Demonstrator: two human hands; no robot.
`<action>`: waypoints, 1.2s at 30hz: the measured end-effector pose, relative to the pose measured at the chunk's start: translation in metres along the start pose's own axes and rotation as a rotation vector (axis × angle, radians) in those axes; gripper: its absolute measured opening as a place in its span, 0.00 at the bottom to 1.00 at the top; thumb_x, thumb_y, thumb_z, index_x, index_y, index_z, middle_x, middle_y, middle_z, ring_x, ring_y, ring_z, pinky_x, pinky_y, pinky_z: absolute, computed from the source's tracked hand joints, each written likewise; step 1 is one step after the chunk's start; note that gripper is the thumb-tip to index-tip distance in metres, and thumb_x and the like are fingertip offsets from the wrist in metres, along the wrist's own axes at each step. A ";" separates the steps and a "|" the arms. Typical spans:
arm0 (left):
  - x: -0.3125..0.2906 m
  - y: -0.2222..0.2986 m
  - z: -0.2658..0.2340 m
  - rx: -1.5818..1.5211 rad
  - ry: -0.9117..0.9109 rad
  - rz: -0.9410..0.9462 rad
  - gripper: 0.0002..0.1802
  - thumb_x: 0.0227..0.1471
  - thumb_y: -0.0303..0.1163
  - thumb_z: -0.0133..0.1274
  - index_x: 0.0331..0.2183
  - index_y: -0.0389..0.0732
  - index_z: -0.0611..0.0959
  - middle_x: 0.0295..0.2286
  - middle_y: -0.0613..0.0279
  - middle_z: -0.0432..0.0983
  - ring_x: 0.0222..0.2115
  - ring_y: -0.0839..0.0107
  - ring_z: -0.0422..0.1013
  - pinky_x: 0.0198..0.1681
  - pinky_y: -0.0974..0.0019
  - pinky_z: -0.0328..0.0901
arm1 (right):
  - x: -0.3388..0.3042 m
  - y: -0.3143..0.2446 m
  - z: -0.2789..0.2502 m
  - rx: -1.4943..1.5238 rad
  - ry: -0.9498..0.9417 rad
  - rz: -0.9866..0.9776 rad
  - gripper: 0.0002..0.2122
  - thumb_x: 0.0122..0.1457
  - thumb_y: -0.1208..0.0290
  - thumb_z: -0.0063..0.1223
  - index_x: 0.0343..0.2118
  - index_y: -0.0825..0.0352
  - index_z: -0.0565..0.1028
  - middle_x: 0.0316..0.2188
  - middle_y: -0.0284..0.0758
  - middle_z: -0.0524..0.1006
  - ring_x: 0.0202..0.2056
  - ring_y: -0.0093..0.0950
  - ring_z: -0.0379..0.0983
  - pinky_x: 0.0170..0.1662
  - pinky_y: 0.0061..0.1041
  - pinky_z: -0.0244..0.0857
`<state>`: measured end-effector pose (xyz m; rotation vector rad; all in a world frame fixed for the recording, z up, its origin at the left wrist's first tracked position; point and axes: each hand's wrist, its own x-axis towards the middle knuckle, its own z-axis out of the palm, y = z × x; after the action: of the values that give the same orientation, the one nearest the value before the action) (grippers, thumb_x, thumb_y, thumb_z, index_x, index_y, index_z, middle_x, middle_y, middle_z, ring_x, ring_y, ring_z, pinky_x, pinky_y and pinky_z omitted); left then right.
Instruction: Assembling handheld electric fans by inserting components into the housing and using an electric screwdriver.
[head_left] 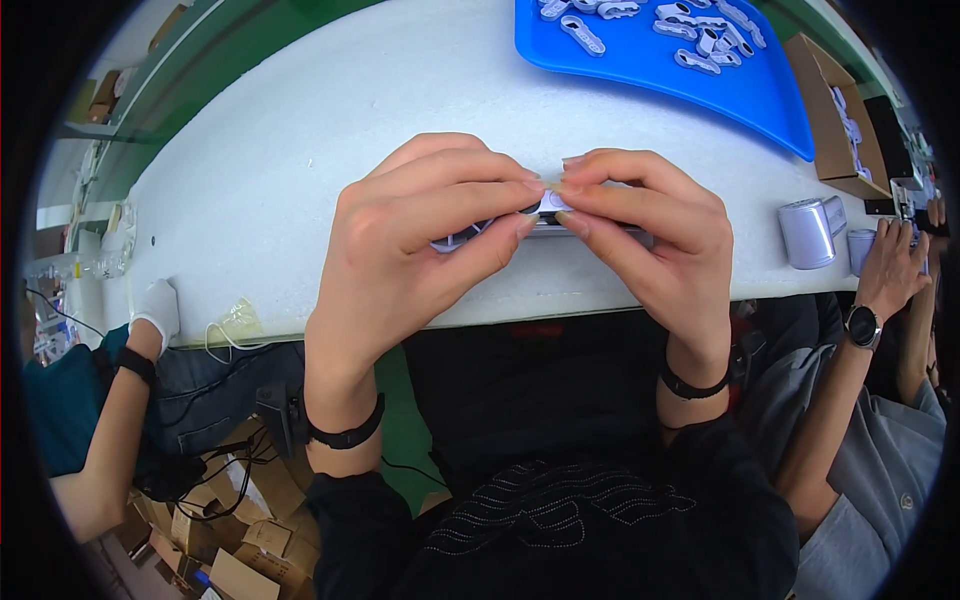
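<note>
Both my hands meet over the white table [240, 180] around a small white and dark plastic part [548, 203]. My left hand [425, 215] pinches it from the left, thumb below and fingers above. From the other side my right hand [655, 210] closes thumb and fingertips on its right end. My fingers cover most of the part, so its exact kind is not clear. Some light plastic edges show beneath my left palm. A black band circles each of my wrists.
A blue tray [640, 75] with several small white and grey plastic pieces [582, 35] lies at the far right. Beyond it stands a cardboard box [825, 120]. A silver cylindrical container [806, 233] is near a co-worker's hand [893, 262]. Another person's gloved hand [158, 310] rests at left.
</note>
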<state>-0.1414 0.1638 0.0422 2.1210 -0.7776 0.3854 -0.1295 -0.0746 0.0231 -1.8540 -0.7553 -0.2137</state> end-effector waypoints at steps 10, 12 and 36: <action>-0.001 -0.001 -0.002 -0.008 -0.015 0.009 0.13 0.44 0.18 0.67 0.37 0.35 0.90 0.36 0.59 0.86 0.42 0.60 0.79 0.41 0.64 0.74 | -0.002 0.004 0.001 -0.017 0.007 -0.084 0.12 0.52 0.87 0.66 0.40 0.71 0.86 0.39 0.40 0.83 0.46 0.36 0.82 0.46 0.27 0.77; -0.001 -0.002 -0.002 -0.005 -0.020 0.012 0.13 0.44 0.18 0.67 0.37 0.35 0.90 0.36 0.59 0.86 0.42 0.60 0.79 0.41 0.64 0.74 | -0.001 0.004 0.001 -0.022 0.004 -0.093 0.12 0.52 0.87 0.66 0.40 0.71 0.86 0.39 0.40 0.83 0.45 0.36 0.82 0.46 0.28 0.77; -0.003 -0.010 0.006 0.079 0.064 0.192 0.17 0.37 0.16 0.70 0.35 0.32 0.88 0.36 0.54 0.85 0.38 0.55 0.79 0.37 0.63 0.75 | 0.001 -0.014 -0.004 -0.246 -0.026 -0.065 0.09 0.54 0.79 0.68 0.39 0.66 0.87 0.39 0.37 0.86 0.45 0.34 0.85 0.55 0.37 0.76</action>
<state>-0.1367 0.1648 0.0308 2.1020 -0.9459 0.5921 -0.1358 -0.0743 0.0361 -2.0688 -0.8385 -0.3377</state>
